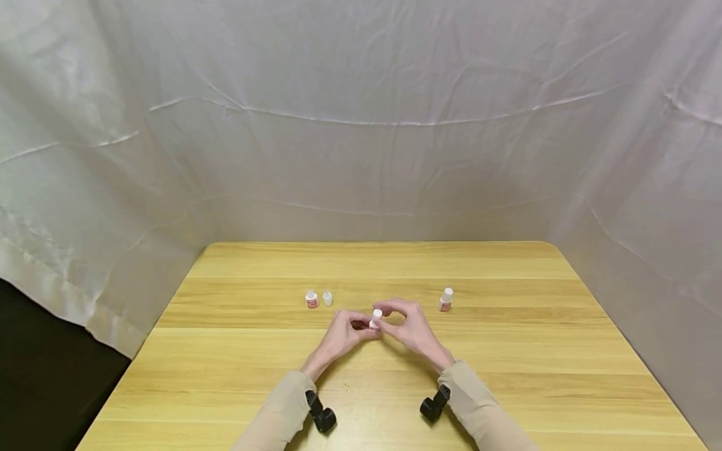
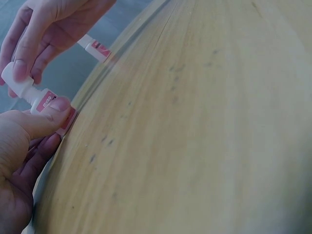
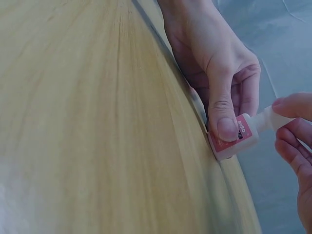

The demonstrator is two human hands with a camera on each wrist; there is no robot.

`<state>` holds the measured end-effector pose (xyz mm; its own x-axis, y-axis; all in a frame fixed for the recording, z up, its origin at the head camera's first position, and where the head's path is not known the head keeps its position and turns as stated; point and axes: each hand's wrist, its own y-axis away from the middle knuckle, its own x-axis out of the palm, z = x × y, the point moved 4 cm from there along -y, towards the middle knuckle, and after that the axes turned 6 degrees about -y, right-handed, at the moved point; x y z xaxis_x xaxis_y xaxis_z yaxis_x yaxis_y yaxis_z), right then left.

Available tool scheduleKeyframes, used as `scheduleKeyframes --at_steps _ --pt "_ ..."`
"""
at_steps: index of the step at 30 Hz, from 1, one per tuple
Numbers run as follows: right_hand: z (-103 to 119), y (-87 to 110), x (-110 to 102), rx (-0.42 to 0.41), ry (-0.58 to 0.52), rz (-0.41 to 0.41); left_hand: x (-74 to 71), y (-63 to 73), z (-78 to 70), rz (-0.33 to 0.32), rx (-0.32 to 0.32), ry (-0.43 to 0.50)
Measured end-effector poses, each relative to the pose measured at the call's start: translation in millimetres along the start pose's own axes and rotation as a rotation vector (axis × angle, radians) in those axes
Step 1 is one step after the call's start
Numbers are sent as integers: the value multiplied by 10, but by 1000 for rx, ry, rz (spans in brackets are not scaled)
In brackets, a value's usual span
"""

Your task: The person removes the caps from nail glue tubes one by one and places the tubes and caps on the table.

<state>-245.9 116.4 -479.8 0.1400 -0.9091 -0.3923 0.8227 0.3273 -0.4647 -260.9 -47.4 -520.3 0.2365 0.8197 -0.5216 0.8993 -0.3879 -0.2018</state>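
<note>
At the middle of the table my left hand [image 1: 343, 336] grips a small white bottle [image 2: 44, 102] with a red label, its thumb across the label. My right hand [image 1: 414, 329] pinches the bottle's white cap [image 1: 377, 313] from above. In the left wrist view a stretch of the white neck shows between cap and bottle body. The right wrist view also shows the left thumb on the label and the right fingers [image 3: 292, 107] around the cap. The bottle stands upright, its base at the tabletop.
Left of the hands stands a second small bottle [image 1: 312, 300] with a red label, beside a loose white cap [image 1: 328, 299]. A third bottle [image 1: 445, 300], capped, stands to the right. Grey fabric [image 1: 395, 156] hangs behind and around the wooden table [image 1: 507, 388].
</note>
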Motion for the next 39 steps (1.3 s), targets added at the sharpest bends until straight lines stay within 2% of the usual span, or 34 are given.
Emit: scheduleKeyframes --at_steps 23,39 --pt "-4 9 -30 52 -71 -45 -2 1 -15 0 -16 -8" --pt "-23 9 -93 134 -241 -67 3 2 -4 7 -29 11"
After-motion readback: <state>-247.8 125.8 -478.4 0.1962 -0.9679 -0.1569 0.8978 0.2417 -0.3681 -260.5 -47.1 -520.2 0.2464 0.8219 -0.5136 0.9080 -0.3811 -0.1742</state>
